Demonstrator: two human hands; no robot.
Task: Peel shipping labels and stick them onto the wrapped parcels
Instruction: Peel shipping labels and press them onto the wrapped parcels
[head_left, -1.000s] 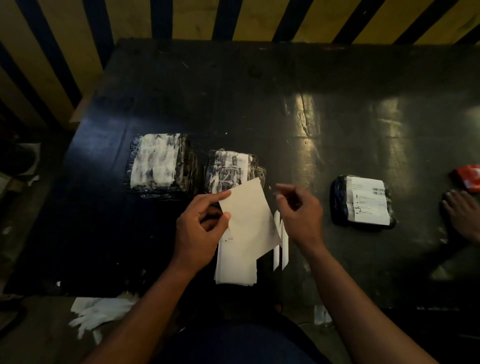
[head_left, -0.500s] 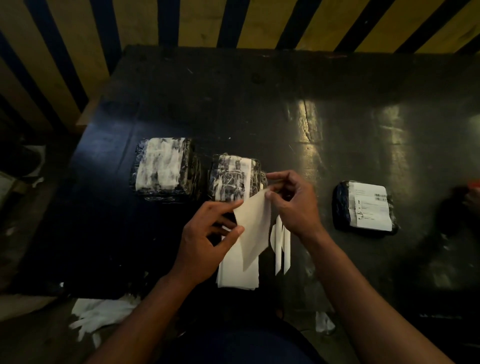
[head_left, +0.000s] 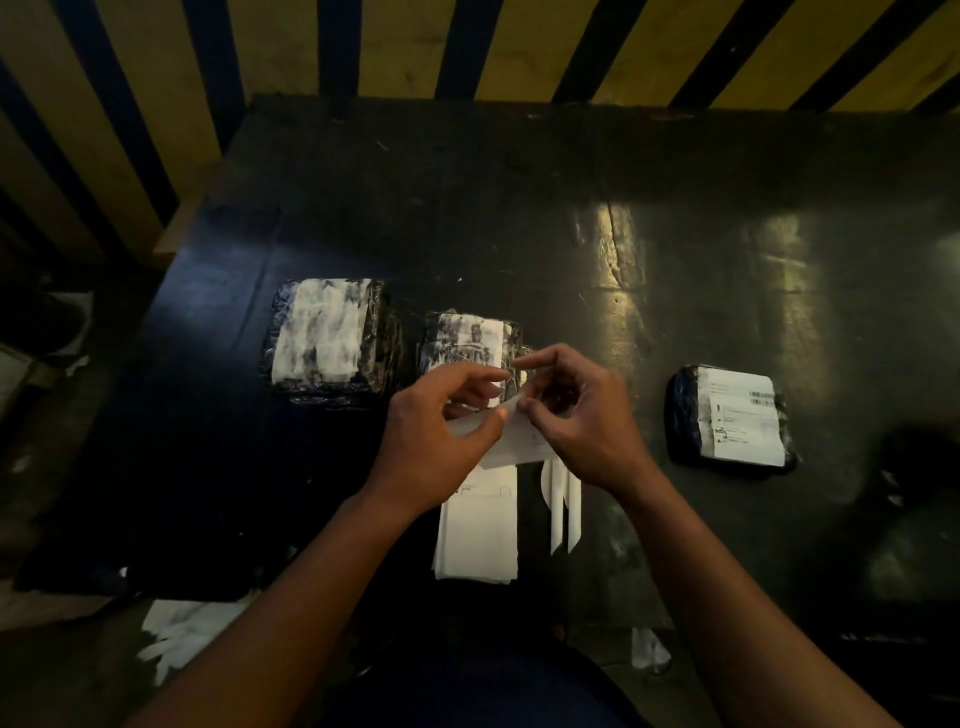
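label print (head_left: 744, 420) unreadable (too small) | middle parcel (head_left: 470, 340) half-hidden by hands

no legible text, barcode and print on right parcel's label (head_left: 743, 415) too small to read

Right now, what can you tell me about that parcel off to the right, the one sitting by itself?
The right parcel is a small, flat, rounded bundle in dark, glossy plastic wrap. A white label with fine print and a barcode covers most of its top. It lies flat on the dark table, apart from the other parcels, and no hand touches it.
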